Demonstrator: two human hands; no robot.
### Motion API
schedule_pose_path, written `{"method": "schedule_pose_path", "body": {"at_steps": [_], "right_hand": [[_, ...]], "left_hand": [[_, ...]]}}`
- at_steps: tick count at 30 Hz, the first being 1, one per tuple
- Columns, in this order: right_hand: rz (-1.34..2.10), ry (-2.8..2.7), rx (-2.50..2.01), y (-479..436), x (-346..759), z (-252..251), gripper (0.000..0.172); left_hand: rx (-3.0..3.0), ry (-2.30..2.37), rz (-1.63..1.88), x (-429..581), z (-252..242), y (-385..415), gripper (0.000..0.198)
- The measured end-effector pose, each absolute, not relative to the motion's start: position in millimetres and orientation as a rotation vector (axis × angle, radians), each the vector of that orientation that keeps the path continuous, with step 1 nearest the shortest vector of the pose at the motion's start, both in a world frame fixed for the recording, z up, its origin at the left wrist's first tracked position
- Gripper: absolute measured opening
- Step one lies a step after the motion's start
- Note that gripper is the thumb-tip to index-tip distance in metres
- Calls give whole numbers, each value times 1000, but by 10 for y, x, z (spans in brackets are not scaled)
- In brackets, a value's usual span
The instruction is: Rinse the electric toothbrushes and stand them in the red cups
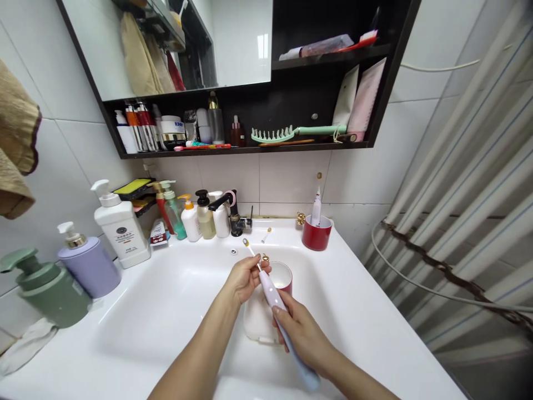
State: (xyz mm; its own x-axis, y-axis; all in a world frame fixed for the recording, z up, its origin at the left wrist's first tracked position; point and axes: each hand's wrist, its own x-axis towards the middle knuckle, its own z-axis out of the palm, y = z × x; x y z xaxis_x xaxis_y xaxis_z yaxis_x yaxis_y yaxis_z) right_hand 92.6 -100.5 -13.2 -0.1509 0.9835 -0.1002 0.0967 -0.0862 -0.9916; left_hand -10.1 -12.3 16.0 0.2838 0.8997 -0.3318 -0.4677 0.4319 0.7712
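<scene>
Over the sink (166, 311), my right hand (302, 328) grips the handle of an electric toothbrush (270, 289), pink at the top and blue at the bottom. The brush points up and away to the left. My left hand (245, 278) is closed, its fingertips pinching the white neck of the toothbrush head (246, 243). Partly hidden behind the hands, a red cup (285, 272) with a white inside and a gold handle stands in the basin. Close to it lies a pale, translucent container (256, 322). A loose brush head (267, 235) rests on the sink's back ledge.
Another electric toothbrush (316, 208) stands in a red cup (317, 236) at the back right. A black faucet (235, 214) rises behind the basin. Several pump bottles (125, 233) line the left side. A dark shelf (245, 149) hangs above, and a striped curtain (470, 222) is at right.
</scene>
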Motion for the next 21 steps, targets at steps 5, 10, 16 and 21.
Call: {"method": "schedule_pose_path", "body": {"at_steps": [5,10,16,21], "right_hand": [[1328,-1342,-1309,-1000,920,-102,37],[1293,-1339,-1325,-988,929,-120,35],[1254,-1322,-1355,-996,933,-125,33],[1503,-1163,-1245,-1007,910,-84,35]], "left_hand": [[686,829,1003,-118,155,-114,6],[806,868,1027,-89,122,-119,6],[856,922,998,-37,90,-132,5],[806,882,915,-12,87,-146,8]]}}
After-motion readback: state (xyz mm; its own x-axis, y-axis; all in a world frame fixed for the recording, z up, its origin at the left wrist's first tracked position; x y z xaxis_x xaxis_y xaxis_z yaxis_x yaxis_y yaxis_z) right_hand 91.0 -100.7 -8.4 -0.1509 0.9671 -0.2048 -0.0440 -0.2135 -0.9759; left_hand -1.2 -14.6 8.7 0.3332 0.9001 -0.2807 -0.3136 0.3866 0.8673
